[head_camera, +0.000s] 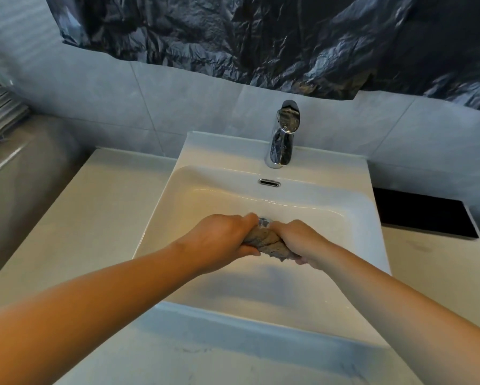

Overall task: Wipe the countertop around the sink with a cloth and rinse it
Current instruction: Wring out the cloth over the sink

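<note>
Cloth (272, 243): grey-brown, twisted into a short rope, held above the sink (177, 207) basin just in front of the drain (265, 221); long axis runs left to right, its right end slanting nearer the viewer. Left grip (225, 240): fingers curled tight round the end left of the drain. Right grip (302, 243): fist closed on the end right of it. Both equally near — next twist likely turns about that axis
</note>
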A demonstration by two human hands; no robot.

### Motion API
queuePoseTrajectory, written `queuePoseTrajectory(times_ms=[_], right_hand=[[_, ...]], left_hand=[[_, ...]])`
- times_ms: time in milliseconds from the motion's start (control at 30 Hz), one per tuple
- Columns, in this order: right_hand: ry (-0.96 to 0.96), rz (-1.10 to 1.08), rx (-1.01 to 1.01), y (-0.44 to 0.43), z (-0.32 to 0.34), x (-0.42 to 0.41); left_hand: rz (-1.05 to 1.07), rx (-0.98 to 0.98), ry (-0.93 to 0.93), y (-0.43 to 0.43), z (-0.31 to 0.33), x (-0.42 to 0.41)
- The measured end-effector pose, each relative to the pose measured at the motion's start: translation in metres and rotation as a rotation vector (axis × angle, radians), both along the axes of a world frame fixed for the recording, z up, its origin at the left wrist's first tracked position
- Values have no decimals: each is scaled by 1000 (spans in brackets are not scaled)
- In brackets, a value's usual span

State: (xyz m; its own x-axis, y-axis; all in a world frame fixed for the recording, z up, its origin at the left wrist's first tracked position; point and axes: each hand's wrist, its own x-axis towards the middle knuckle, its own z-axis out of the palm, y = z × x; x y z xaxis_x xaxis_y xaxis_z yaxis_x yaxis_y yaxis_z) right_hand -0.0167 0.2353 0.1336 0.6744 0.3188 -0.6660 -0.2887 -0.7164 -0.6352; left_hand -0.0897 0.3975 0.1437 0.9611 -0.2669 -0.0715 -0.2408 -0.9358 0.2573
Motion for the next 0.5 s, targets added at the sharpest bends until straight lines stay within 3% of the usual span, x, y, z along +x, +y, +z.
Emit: queuePoseTrajectory(times_ms=[167, 267, 500], right_hand=[[-445, -124, 369, -29, 0, -23], [-715, -139, 431, -52, -20, -43], [-1065, -73, 631, -38, -30, -51]], left_hand=[[188, -449, 294, 8, 5, -4], [335, -780, 509, 11, 7, -4], [191, -1050, 1038, 3, 24, 0]])
